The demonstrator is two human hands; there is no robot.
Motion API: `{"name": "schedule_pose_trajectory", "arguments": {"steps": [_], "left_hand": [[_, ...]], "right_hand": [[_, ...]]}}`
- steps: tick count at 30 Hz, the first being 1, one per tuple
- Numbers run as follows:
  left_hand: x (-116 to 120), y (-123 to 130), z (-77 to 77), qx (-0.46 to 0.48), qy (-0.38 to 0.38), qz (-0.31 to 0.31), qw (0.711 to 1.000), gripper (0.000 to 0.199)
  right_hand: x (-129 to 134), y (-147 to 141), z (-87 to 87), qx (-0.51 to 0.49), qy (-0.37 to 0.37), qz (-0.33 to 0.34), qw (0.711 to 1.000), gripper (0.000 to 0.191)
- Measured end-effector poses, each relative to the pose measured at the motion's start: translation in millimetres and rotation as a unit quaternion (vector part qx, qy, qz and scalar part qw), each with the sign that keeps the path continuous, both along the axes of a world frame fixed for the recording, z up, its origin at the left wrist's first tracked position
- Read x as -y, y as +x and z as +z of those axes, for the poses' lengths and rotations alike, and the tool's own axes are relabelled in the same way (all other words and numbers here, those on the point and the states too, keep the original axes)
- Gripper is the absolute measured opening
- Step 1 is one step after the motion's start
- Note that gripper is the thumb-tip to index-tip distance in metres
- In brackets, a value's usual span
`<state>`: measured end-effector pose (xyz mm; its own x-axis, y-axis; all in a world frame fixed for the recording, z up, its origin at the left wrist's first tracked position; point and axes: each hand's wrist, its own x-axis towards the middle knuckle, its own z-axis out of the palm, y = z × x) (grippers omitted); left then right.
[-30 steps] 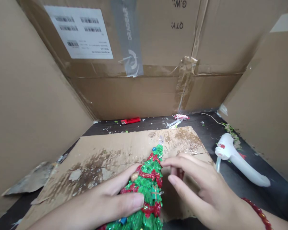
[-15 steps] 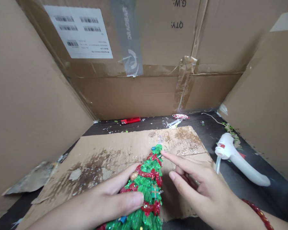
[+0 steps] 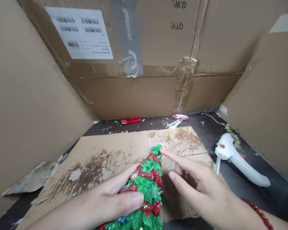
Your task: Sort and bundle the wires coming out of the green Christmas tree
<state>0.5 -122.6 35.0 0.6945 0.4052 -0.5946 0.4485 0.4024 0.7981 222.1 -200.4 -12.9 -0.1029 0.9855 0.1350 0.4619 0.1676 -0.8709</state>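
A small green Christmas tree (image 3: 147, 198) with red glittery ribbon bows, a gold ball and a blue bead lies tilted away from me, its lower end cut off by the bottom of the view. My left hand (image 3: 115, 198) grips it from the left side, thumb across the front. My right hand (image 3: 194, 182) is at the right of the tree, index finger stretched out to the green tip, touching or very close to it. Its thumb is apart from the index finger and the other fingers are curled. I see nothing held in the right hand.
Under the tree lies a glue-stained cardboard sheet (image 3: 120, 143) on a dark table. A white glue gun (image 3: 240, 159) rests at the right. Behind are a red lighter (image 3: 131, 121) and coiled string (image 3: 180, 117). Cardboard walls (image 3: 156, 95) enclose the back and sides.
Very little differs. My right index finger has shifted slightly at the tree's tip; my left hand keeps its grip and the tree stays put.
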Motion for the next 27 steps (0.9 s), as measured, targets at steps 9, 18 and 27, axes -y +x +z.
{"name": "schedule_pose_trajectory", "arguments": {"steps": [9, 18, 27], "left_hand": [[0.7, 2.0, 4.4, -0.048, 0.057, 0.017, 0.997, 0.091], [-5.8, -19.2, -17.8, 0.002, 0.102, -0.059, 0.993, 0.099], [-17.9, -23.6, -33.9, 0.131, 0.056, -0.157, 0.977, 0.077]], "right_hand": [[-16.6, 9.9, 0.2, -0.154, -0.131, -0.033, 0.979, 0.065], [-22.0, 18.1, 3.8, -0.264, -0.166, -0.009, 0.95, 0.056], [-23.1, 16.8, 9.1, -0.305, -0.157, -0.003, 0.939, 0.04]]}}
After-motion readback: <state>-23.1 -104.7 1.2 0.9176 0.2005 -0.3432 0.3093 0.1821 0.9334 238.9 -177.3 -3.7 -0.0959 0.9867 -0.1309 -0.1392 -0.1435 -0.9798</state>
